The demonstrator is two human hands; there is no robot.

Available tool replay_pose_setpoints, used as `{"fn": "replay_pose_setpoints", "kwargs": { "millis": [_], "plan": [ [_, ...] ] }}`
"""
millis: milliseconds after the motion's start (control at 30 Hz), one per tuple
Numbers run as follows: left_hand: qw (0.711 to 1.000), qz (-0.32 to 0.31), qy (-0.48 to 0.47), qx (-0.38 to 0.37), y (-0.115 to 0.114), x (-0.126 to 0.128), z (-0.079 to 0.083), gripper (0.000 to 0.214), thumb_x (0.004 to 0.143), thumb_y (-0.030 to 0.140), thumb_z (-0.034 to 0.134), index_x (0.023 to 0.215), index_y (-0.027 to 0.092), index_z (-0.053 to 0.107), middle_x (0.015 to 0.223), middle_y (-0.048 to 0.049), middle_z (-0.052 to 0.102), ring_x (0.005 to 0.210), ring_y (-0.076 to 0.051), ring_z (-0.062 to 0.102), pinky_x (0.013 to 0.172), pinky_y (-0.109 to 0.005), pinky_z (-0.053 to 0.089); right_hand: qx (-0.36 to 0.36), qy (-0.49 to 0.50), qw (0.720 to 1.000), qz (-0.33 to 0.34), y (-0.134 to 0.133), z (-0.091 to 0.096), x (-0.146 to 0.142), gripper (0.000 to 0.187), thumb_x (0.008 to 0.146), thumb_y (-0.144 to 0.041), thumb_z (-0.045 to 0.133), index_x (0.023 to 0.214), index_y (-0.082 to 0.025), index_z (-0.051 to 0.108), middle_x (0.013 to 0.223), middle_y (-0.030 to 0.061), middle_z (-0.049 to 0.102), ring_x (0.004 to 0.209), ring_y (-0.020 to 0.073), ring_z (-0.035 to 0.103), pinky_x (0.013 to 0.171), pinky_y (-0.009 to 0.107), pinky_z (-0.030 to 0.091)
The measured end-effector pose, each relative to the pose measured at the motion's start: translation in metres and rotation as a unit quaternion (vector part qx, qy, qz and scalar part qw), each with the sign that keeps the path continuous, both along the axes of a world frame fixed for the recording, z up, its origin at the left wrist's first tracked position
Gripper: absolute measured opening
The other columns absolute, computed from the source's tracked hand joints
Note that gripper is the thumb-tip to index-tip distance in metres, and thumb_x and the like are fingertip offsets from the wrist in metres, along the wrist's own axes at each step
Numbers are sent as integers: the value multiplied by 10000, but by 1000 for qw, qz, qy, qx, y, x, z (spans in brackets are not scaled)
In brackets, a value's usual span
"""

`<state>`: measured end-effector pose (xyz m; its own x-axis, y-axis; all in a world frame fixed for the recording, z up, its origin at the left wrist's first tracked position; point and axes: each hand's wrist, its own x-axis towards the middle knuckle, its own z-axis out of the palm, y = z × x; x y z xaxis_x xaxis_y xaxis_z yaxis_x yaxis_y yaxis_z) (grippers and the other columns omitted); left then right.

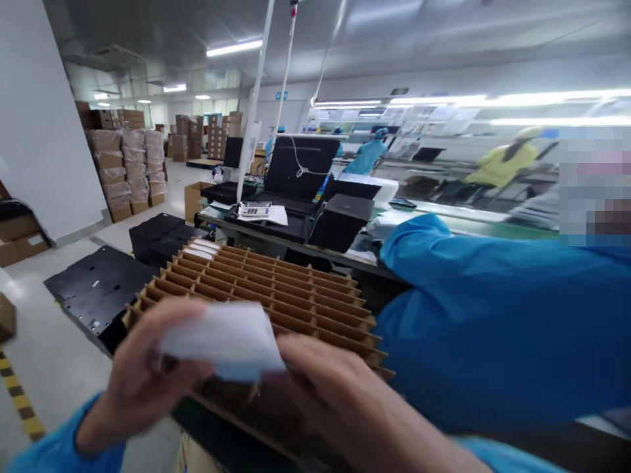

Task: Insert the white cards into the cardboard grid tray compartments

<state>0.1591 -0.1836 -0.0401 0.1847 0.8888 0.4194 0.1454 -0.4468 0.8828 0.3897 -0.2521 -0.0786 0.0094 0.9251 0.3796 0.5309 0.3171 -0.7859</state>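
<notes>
My left hand is closed round the left end of a white flat packet, thumb below and fingers on top. Motion blur hides what the packet is made of or holds. At its right end, the fingers of my right hand pinch the edge. Both hands are over the near side of a brown cardboard divider grid with rows of narrow slots. A few white pieces stand in slots at the grid's far left corner.
Close on the right is a person in a blue smock. Behind the grid, a bench carries black cases and a calculator. Black boxes stand on the left floor, with wrapped carton stacks farther back.
</notes>
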Motion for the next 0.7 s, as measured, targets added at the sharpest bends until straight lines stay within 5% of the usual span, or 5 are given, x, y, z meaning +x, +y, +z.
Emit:
{"fn": "replay_pose_setpoints", "kwargs": {
  "millis": [100,167,267,400,700],
  "plan": [
    [988,-31,-13,151,81,1,48,589,634,471,794,1157,283,597,1208,-27,593,900,-201,620,595,-256,574,50,-137,989,19,84,73,-13,161,859,-351,550,763,-248,629,706,-6,611,619,145,554,569,259,368],
    [984,-34,0,175,137,2,59,626,618,475,802,1162,241,603,1196,-34,597,946,-200,614,675,-248,576,67,-193,979,-14,134,85,-20,132,840,-255,578,715,-215,572,681,-28,568,598,122,504,570,247,319],
    [983,-45,44,171,205,-2,49,564,643,489,775,1111,201,648,1120,-56,641,902,-191,627,726,-252,559,39,-217,974,-52,195,69,-27,145,804,-180,619,688,-200,535,660,-38,543,604,116,473,578,242,290],
    [989,-35,61,128,260,-9,24,645,610,550,769,1121,172,656,1054,-83,680,866,-204,627,798,-307,545,9,-212,975,-69,248,41,-34,98,799,-192,631,728,-208,565,704,-25,587,656,134,514,596,238,312],
    [990,-50,93,92,299,-11,3,733,581,642,738,1120,150,669,1049,-112,693,915,-261,632,845,-385,539,-25,-203,977,-65,275,13,-44,17,826,-218,617,830,-208,605,720,1,641,628,151,576,616,245,379]
  ]
}}
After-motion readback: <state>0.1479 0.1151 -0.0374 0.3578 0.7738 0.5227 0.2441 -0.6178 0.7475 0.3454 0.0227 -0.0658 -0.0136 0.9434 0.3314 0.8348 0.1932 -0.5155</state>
